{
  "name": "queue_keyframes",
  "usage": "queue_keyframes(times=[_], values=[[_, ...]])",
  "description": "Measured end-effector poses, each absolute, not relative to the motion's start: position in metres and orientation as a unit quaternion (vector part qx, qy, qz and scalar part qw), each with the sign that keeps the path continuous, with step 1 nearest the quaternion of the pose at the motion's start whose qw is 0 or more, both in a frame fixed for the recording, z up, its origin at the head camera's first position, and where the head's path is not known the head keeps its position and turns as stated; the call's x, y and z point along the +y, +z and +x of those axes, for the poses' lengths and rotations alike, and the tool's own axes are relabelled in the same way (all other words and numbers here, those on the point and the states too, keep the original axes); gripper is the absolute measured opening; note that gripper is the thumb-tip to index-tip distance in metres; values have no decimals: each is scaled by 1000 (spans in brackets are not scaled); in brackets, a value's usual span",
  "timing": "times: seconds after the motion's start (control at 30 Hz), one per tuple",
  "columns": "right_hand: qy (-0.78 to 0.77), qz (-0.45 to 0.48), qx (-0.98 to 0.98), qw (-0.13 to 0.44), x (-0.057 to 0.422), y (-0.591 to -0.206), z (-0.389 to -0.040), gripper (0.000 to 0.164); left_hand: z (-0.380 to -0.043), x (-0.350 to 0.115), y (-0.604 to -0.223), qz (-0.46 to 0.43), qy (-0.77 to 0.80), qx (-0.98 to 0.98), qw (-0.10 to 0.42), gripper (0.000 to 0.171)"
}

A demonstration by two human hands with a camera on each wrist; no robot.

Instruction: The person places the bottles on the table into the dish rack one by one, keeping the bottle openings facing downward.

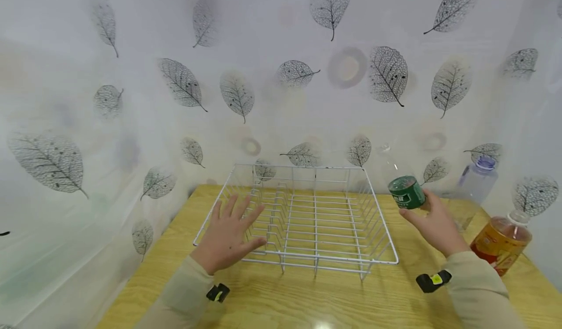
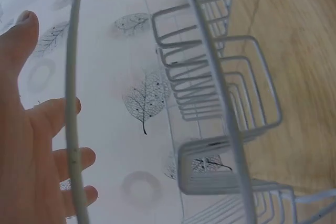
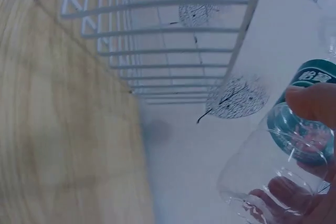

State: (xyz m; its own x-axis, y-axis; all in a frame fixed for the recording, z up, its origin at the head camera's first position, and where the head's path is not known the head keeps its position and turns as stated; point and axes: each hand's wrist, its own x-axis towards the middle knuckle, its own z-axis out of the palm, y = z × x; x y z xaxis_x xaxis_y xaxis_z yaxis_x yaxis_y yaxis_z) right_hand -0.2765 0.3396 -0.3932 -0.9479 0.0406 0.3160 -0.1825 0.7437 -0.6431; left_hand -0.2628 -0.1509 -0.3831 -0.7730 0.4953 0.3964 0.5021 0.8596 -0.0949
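A white wire dish rack (image 1: 381, 216) sits on the wooden table, its bottom wires and a row of bent dividers on the left showing. My left hand (image 1: 230, 234) is spread over the rack's left side, fingers straight; in the left wrist view a rim wire crosses in front of those fingers (image 2: 73, 158). To the right of the rack, my right hand (image 1: 439, 224) grips a clear plastic bottle (image 1: 407, 192) with a green label. The bottle is tilted, its neck pointing up and left in the head view. Through its clear base, fingers show in the right wrist view.
Two more plastic bottles stand at the table's right: a clear one with a purple neck (image 1: 478, 177) behind my right hand, and one with an orange-red label (image 1: 502, 241) beside my right forearm. A leaf-patterned curtain (image 1: 272, 31) hangs behind the table (image 1: 272, 304).
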Motion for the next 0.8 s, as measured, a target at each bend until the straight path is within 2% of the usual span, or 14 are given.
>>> queue_keyframes(times=[0.37, 0.57, 0.67, 0.8], values=[[243, 119, -953, 140, 280, -337, -247, 86, -256, -129, -361, -324, -50, -904, 275, 72], [113, 186, -952, 214, 247, -328, -240, 79, -251, -93, -353, -366, -60, -876, 308, 73], [69, 215, -939, 258, 229, -328, -238, 75, -250, -74, -353, -377, -47, -872, 310, 76], [60, 252, -924, 282, 208, -327, -235, 75, -252, -53, -353, -371, -43, -876, 305, 82]])
